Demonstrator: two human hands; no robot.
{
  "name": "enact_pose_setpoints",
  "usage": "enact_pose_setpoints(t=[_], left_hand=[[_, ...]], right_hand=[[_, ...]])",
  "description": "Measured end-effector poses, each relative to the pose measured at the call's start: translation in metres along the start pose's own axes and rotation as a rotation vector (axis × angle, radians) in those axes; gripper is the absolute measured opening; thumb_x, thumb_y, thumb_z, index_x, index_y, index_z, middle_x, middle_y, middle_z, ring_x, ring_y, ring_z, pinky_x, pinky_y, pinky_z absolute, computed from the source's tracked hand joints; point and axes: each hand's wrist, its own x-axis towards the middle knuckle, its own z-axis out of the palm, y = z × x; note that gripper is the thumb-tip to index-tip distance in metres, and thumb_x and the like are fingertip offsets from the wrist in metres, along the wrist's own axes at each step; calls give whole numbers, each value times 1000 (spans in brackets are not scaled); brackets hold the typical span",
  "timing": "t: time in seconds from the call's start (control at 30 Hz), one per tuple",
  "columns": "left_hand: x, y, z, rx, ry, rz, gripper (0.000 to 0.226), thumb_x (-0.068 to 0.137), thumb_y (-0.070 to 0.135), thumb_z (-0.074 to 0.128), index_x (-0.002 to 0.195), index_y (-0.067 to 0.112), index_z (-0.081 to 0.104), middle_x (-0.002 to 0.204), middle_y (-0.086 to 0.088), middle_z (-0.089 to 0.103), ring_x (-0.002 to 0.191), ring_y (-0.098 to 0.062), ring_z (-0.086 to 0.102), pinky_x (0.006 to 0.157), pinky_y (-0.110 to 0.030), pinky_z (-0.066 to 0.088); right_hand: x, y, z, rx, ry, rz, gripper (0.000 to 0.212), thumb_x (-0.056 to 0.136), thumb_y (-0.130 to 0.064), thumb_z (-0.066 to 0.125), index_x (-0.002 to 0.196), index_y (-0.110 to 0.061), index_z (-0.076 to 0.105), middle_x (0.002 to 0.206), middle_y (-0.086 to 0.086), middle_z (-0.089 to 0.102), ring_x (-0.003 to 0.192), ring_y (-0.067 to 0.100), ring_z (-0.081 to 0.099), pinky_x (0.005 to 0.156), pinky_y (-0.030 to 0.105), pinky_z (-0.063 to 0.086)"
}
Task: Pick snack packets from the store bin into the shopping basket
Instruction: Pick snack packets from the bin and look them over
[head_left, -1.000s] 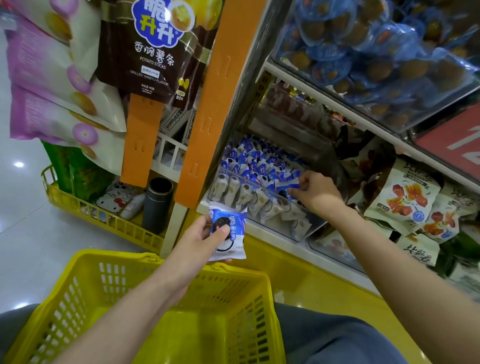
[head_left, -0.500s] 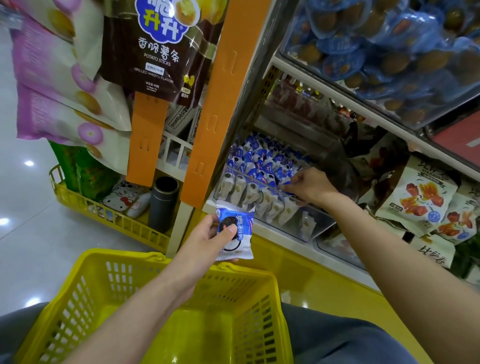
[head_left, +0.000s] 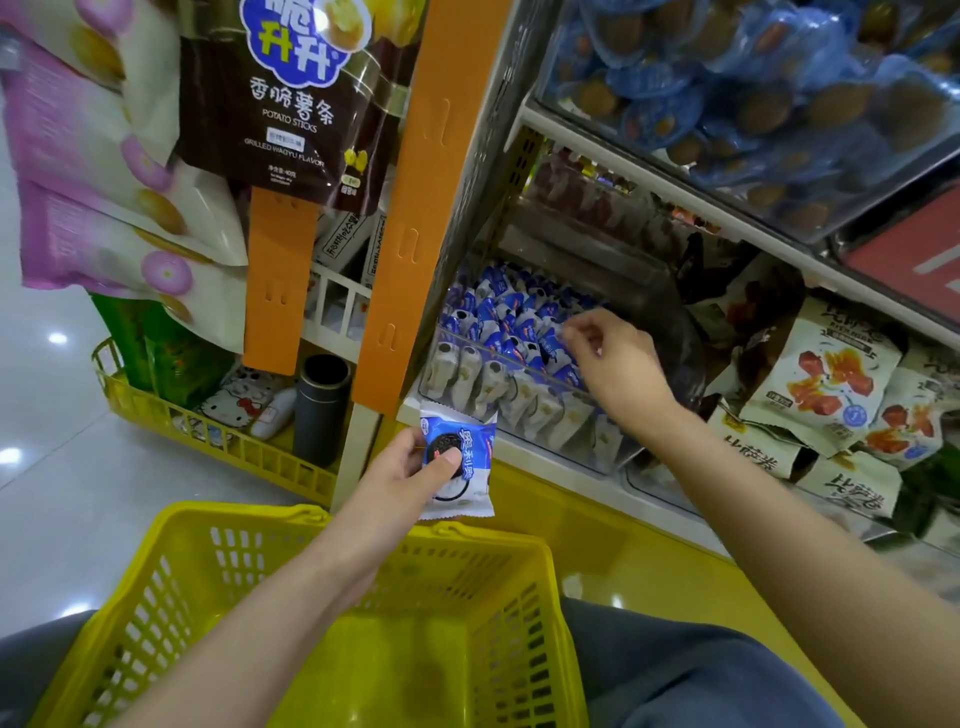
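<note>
A clear store bin (head_left: 470, 387) on the low shelf holds several blue-and-white cookie packets (head_left: 511, 317). My right hand (head_left: 618, 364) hovers over them with its fingers curled down among the packets; I cannot tell whether it pinches one. My left hand (head_left: 400, 478) grips one blue-and-white cookie packet (head_left: 470, 470), thumb across its front, just above the far rim of the yellow shopping basket (head_left: 171, 525). The basket sits on my lap.
An orange shelf post (head_left: 410, 208) stands left of the bin. Hanging snack bags (head_left: 291, 104) are at upper left, with a yellow floor rack (head_left: 218, 441) and a dark cylinder (head_left: 322, 405) below. White pouches (head_left: 826, 379) fill the shelf to the right. A bin of blue-wrapped snacks (head_left: 753, 93) is overhead.
My right hand has lifted slightly and shifted back over the blue packets. My left hand keeps the same packet in nearly the same place over the basket's far rim.
</note>
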Motion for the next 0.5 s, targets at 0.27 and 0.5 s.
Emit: enact_pose_setpoints(t=[0.27,0.5], left_hand=[[-3,-10,6,53,7,36,18,95,14,47,112,14,52,104,2,65,73,16,60,56,0,42],[-3,-18,6,131,34,50,21,94,5,47,106,21,50,105,-2,64,81,7,62,66,-8,47]], right_hand=[[-93,-33,37,342,-316,-163,18,90,-37,53,98,-25,62,85,-16,61,78,-4,56,67,12,46],[-101,-31,56,848,-383,253,23,88,-15,60,89,8,64,72,11,62,56,5,57,56,21,51]])
